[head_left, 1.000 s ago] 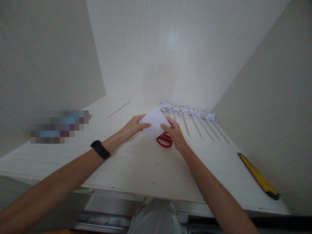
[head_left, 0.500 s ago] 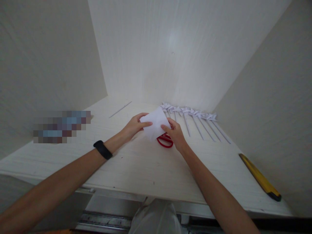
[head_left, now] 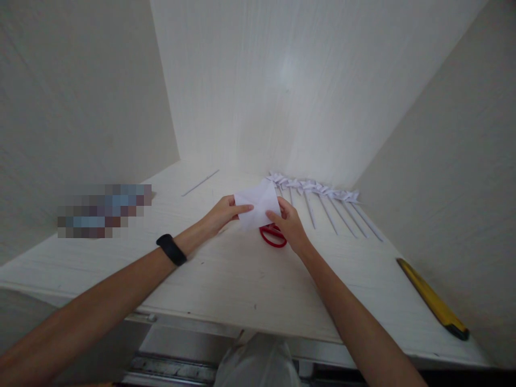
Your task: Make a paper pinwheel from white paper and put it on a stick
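Observation:
A small sheet of white paper is held up between my two hands over the table. My left hand pinches its left edge, the thumb lying on top and the fingers behind. On the opposite edge, my right hand grips the paper with thumb in front and fingers curled underneath. Red-handled scissors lie below the paper beside my right hand; their blades are hidden. Just behind stand out several white folded paper pinwheel shapes on thin paper sticks, laid in a row.
One thin white stick lies alone at the back left. A yellow and black cutter knife rests near the right wall. Something pixelated sits by the left wall. Walls enclose the white table on three sides.
The paper has tilted slightly, its top corner dropping and its lower edge levelling out. Both hands keep their hold, and the whole view has shifted a little.

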Demonstrator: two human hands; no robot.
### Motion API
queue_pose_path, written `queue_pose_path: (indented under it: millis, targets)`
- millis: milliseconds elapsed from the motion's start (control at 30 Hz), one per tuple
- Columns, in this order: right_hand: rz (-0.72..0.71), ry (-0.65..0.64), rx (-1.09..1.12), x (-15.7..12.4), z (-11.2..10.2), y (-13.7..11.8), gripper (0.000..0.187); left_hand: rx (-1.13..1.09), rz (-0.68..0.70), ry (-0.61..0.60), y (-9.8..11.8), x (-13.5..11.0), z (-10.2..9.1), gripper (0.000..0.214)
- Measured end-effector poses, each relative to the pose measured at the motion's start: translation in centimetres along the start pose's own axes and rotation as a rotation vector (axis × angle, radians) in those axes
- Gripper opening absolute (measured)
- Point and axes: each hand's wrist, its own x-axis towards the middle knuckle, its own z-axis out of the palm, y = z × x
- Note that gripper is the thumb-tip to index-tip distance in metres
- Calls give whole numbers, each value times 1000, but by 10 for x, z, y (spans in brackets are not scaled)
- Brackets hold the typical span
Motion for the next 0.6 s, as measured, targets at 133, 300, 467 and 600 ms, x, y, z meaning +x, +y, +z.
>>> queue_pose_path:
  millis: [133, 300, 467, 600]
  targets:
    - [-38, -11, -42, 0, 1, 2, 27, 9, -14, -11, 0, 0, 0, 37]
    - [-75, -25, -39, -1, 0, 2, 20, 42, -42, -21, -1, 0, 1, 39]
    - [-67, -42, -94, -1, -3, 1, 20, 70, -46, -26, 2, -1, 0, 37]
    - [-101, -40, -342, -2, -6, -3, 15, 125, -64, -98, 7, 0, -6, 33]
